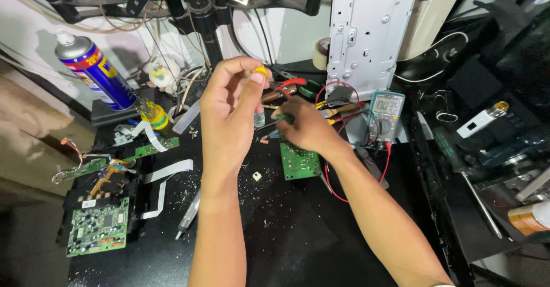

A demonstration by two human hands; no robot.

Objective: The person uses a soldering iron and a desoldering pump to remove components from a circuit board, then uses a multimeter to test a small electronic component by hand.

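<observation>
- A spray can stands tilted at the far left, blue with a yellow patch on its label and a red and white cap.
- A digital multimeter lies right of centre, teal-cased, its small grey-green screen lit with dark digits.
- At the near right edge lies a cylinder with an orange-brown label.
</observation>
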